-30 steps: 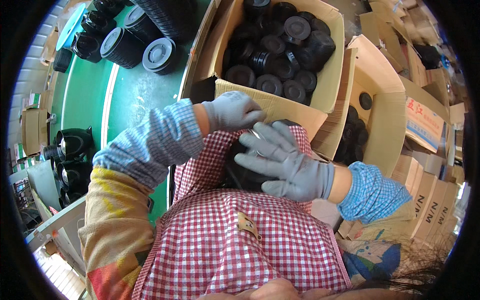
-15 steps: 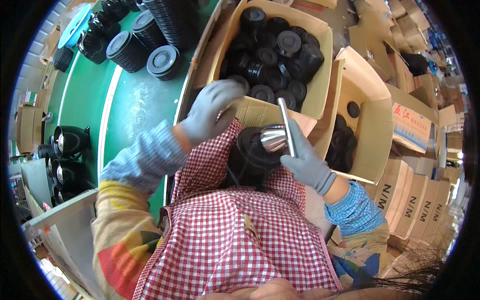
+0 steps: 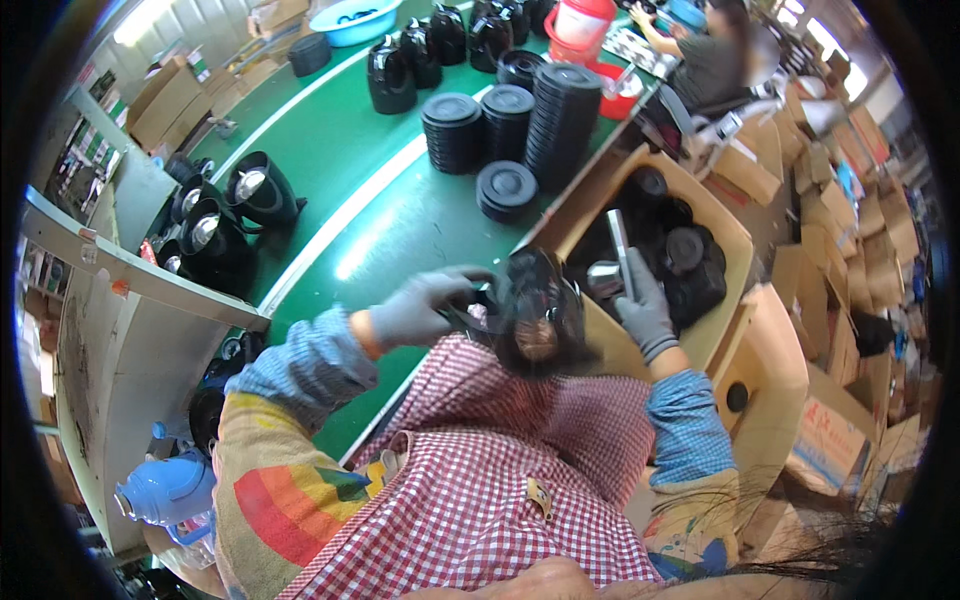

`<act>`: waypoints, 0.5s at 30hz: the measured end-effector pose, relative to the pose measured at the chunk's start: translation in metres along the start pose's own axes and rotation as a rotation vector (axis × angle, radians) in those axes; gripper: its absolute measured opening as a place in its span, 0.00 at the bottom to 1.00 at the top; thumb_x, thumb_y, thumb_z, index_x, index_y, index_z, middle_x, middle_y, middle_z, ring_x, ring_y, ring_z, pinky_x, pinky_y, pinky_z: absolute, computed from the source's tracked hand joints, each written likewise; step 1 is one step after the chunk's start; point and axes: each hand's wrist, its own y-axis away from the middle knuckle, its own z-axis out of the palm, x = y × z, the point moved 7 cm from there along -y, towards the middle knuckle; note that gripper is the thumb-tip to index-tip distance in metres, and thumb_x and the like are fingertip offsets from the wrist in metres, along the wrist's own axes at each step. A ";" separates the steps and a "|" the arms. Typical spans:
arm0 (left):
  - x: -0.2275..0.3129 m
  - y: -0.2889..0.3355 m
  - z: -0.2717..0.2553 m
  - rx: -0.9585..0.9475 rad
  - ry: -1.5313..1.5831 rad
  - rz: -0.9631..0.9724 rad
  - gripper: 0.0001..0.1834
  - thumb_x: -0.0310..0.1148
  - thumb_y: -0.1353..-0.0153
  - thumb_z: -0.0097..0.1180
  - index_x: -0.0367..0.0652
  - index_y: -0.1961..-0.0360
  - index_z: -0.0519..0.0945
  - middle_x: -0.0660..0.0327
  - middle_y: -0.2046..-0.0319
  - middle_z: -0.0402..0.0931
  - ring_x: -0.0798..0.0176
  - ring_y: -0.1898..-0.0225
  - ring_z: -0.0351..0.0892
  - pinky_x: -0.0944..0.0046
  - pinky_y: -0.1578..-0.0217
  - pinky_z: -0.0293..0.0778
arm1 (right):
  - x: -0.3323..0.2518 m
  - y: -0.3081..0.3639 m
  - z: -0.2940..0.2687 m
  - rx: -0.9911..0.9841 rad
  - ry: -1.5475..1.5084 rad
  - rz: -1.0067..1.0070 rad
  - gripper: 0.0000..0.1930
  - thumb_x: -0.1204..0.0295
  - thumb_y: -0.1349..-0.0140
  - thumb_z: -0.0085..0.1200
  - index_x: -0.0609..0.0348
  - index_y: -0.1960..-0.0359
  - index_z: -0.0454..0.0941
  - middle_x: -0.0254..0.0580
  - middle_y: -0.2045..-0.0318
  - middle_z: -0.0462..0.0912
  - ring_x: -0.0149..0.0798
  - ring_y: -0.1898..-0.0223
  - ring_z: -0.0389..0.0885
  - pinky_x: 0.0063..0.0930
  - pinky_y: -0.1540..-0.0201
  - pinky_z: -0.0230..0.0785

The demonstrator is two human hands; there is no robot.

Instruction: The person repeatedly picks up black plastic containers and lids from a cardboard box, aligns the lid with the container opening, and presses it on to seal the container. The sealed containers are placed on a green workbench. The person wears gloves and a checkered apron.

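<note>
My left hand [image 3: 415, 312], in a grey glove, is closed around the handle side of a glossy black jug [image 3: 540, 315]. The jug is tilted and smeared by motion above my lap, with a brownish round patch on its side toward me. In my gloved right hand [image 3: 646, 312] is a shiny metal bar [image 3: 619, 240], pointing up and away. A rounded, polished metal piece [image 3: 603, 280] sits against the bar, right of the jug; whether they are joined I cannot tell.
Stacks of black lids [image 3: 563, 115] and several black jugs [image 3: 390, 75] stand on the green table [image 3: 350, 225]. At left are black jugs with silvery insides [image 3: 250, 185]. A carton of black round parts [image 3: 735, 235] lies right. Another person [image 3: 710, 60] sits at the far end.
My left hand, earlier raised without the jug, now grips it. The black round part in my lap is no longer visible there. The view has swung toward the table; my right hand keeps the bar.
</note>
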 end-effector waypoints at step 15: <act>-0.345 -0.045 -0.337 1.438 0.538 -0.436 0.20 0.30 0.41 0.69 0.41 0.50 0.74 0.59 0.56 0.77 0.61 0.64 0.79 0.66 0.67 0.82 | -0.029 -0.104 0.258 -0.322 0.367 -0.254 0.40 0.67 0.42 0.57 0.46 0.26 0.57 0.53 0.28 0.61 0.61 0.43 0.76 0.47 0.43 0.72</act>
